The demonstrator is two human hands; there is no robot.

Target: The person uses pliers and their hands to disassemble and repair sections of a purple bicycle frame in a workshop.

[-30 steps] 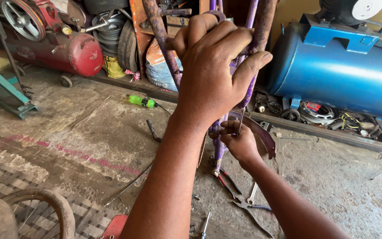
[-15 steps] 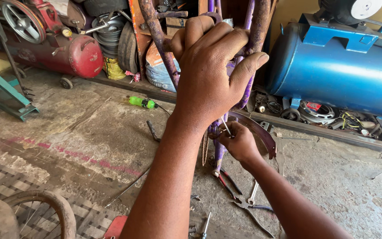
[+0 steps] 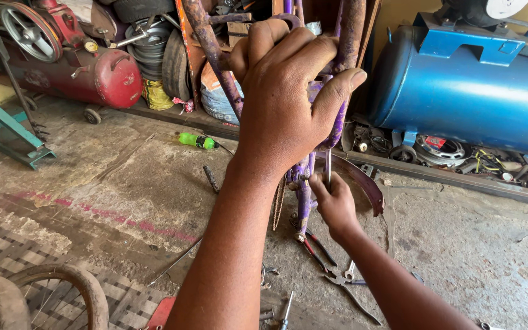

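Your left hand (image 3: 288,91) is clamped over the upper part of the purple bicycle frame (image 3: 304,195), its fingers (image 3: 264,43) wrapped shut around the rusty tubes and the thumb pressed against the right-hand tube. The frame stands upright in front of you, its lower end close to the concrete floor (image 3: 123,183).

Lower down, your right hand (image 3: 336,201) is closed on a thin metal tool (image 3: 328,166) (whether it is a spanner or a rod cannot be told from here), held upright just beside the frame's lower tube. A curved, rusty mudguard (image 3: 368,183) arcs out to the right of that hand, near the frame.

On the floor below the frame lie red-handled pliers (image 3: 314,247) and a second pair of pliers (image 3: 352,287) with dark handles, close together. A screwdriver (image 3: 285,308) lies near the bottom edge, beside your left forearm.

Farther off, a green plastic bottle (image 3: 197,141) lies on its side on the floor, left of the frame. A red air compressor (image 3: 87,70) stands at the upper left, with stacked tyres (image 3: 154,52) beside it, and a large blue tank (image 3: 472,91) fills the upper right. Part of a bicycle wheel (image 3: 50,287) shows at the lower left corner.
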